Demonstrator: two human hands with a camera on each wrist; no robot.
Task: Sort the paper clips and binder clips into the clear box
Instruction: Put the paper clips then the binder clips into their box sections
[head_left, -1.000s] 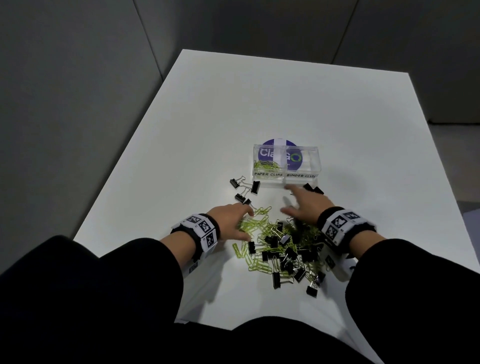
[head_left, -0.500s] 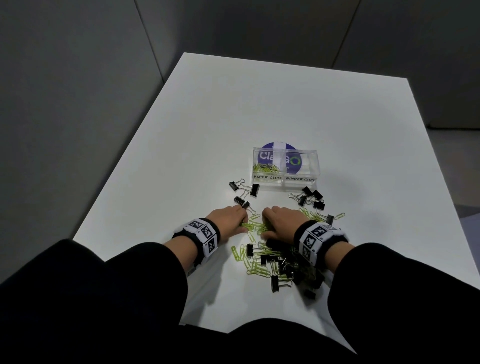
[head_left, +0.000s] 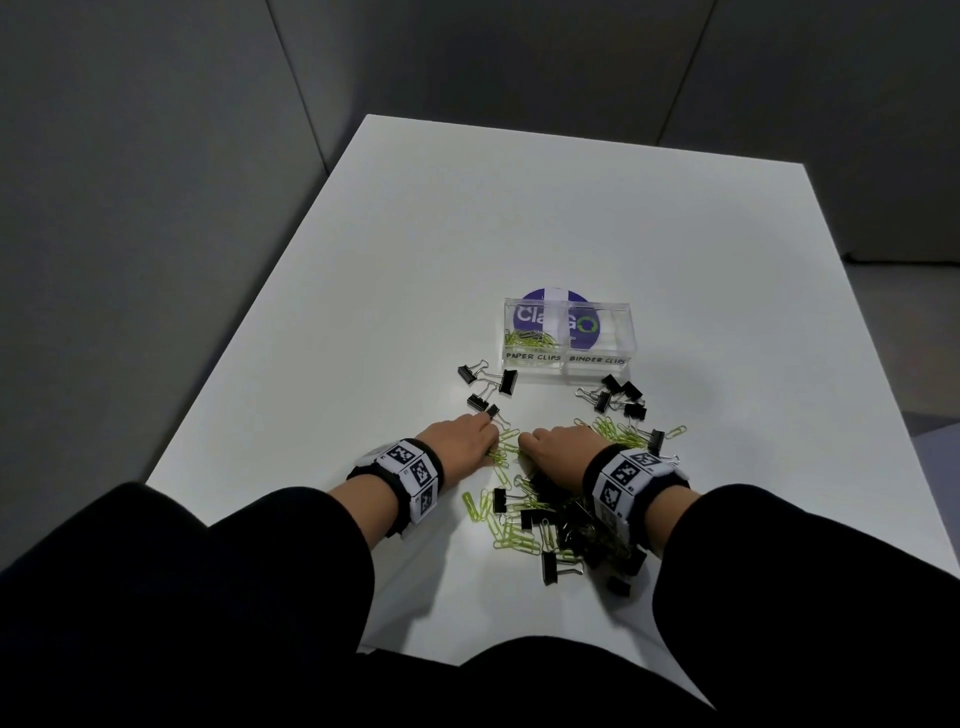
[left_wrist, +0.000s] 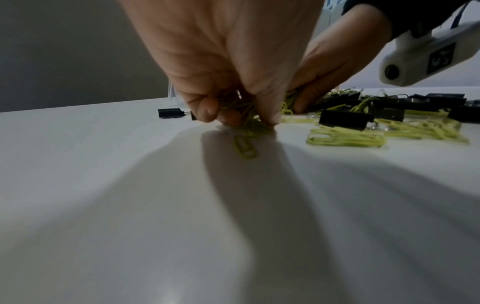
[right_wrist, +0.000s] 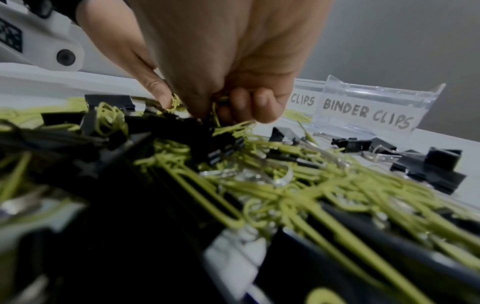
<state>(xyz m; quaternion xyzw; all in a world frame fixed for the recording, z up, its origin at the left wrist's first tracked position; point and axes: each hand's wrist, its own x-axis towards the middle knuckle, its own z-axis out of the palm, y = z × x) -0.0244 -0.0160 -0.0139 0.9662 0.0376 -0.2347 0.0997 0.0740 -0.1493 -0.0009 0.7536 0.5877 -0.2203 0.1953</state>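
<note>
A heap of green paper clips (head_left: 511, 538) and black binder clips (head_left: 556, 566) lies on the white table near me. My left hand (head_left: 467, 434) (left_wrist: 233, 115) pinches a bunch of green paper clips against the table. Beside it my right hand (head_left: 550, 441) (right_wrist: 228, 111) curls its fingers round more green paper clips on top of the heap. The clear box (head_left: 569, 332) (right_wrist: 369, 107) stands beyond the hands, with compartments labelled paper clips and binder clips. Some green clips lie in its left compartment (head_left: 532, 340).
Loose binder clips lie left of the box (head_left: 488, 382) and just before its right half (head_left: 618, 397). More green paper clips (head_left: 618, 431) are spread to the right of my right hand. The table (head_left: 519, 218) reaches far beyond the box, with grey walls around.
My right hand has pulled back from near the box to the heap, beside my left hand. Binder clips now lie in front of the box's right half.
</note>
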